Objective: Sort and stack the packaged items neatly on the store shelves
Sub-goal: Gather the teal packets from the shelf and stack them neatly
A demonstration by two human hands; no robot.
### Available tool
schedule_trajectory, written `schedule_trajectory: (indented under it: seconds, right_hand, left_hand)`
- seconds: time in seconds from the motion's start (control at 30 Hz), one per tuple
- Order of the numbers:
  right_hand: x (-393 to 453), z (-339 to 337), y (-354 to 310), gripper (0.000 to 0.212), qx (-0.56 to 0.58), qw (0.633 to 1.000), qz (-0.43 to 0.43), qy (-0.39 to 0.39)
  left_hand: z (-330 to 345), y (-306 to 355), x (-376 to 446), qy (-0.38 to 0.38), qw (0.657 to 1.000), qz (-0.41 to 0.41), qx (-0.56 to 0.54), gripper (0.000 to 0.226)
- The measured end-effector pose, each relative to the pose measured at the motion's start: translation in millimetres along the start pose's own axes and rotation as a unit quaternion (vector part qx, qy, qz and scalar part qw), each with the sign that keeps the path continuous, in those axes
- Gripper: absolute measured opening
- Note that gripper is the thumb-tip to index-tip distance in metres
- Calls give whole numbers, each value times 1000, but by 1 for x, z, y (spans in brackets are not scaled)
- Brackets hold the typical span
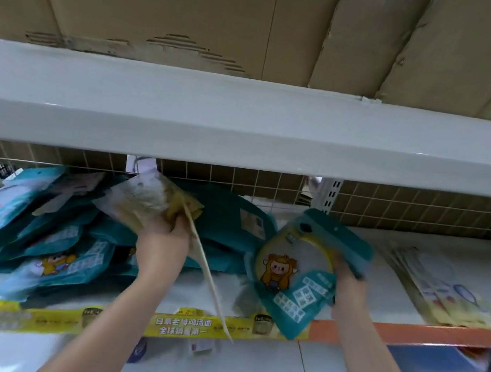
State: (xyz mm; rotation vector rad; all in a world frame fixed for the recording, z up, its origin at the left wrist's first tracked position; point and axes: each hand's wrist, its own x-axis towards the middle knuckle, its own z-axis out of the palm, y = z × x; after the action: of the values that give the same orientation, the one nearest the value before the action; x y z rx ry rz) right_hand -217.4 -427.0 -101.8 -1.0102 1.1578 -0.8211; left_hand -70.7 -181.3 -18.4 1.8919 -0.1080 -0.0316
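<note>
- Left hand (163,237): gripping pale yellow packets (146,203), lifted over the teal pile (39,234) at shelf (380,295) left.
- Right hand (348,280): clamped on teal cartoon packet (297,276), tilted, overhanging front edge.
- Flat pale packets (439,285): lying at shelf right.

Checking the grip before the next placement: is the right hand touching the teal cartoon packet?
Touching. The head view shows the right hand with fingers curled round the right edge of the teal cartoon packet, holding it up above the shelf.
</note>
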Motion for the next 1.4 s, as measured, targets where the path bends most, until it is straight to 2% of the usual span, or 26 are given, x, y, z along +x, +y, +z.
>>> schedule_trajectory:
  seconds: [0.07, 0.17, 0.23, 0.27, 0.37, 0.5, 0.6, 0.73, 0.93, 1.0, 1.1, 1.2, 1.3, 1.4]
  right_hand:
    - [-3, -3, 11, 50, 40, 997, 56, -29]
    - [-21, -7, 17, 28, -17, 991, 92, -99]
    - [-32, -11, 20, 11, -49, 987, 97, -114]
    - [-34, -14, 22, 11, -42, 988, 95, -118]
    - [-34, -29, 26, 22, -8, 988, 77, -130]
    - [-21, -56, 24, 23, 16, 994, 73, -82]
    - [-5, -83, 19, 26, 44, 995, 61, -70]
    - [20, -127, 4, 19, 75, 994, 45, -65]
    - [72, -207, -38, 21, 73, 996, 27, -46]
    - [92, -239, -53, 26, 72, 997, 23, -28]
    - [124, -290, -70, 34, 61, 998, 21, -5]
    - [149, -339, -84, 27, 61, 998, 21, 13]
    - [166, -381, -93, 25, 61, 997, 27, 26]
    - [177, -412, -99, 22, 59, 997, 36, 36]
  left_hand:
    - [4, -5, 1, -37, 992, 12, 123, 25]
    - [11, -13, 5, -64, 982, 26, 175, 30]
    - [17, -15, 5, -74, 989, 23, 129, 31]
    - [20, -16, 4, -77, 993, 14, 94, 32]
    - [30, -15, -3, -75, 996, -42, -8, 34]
    - [51, -7, -24, -102, 980, -92, -142, 9]
    - [76, -2, -40, -133, 973, -92, -162, 18]
    - [121, 2, -57, -136, 964, -137, -180, 30]
    - [191, 9, -98, -94, 963, -158, -196, 14]
    - [217, 5, -111, -76, 956, -185, -214, 19]
    - [259, 10, -138, -95, 952, -197, -216, 27]
    - [310, 25, -168, -90, 945, -220, -226, 21]
    - [358, 47, -200, -78, 942, -224, -237, 28]
    - [398, 69, -221, -106, 937, -216, -254, 19]
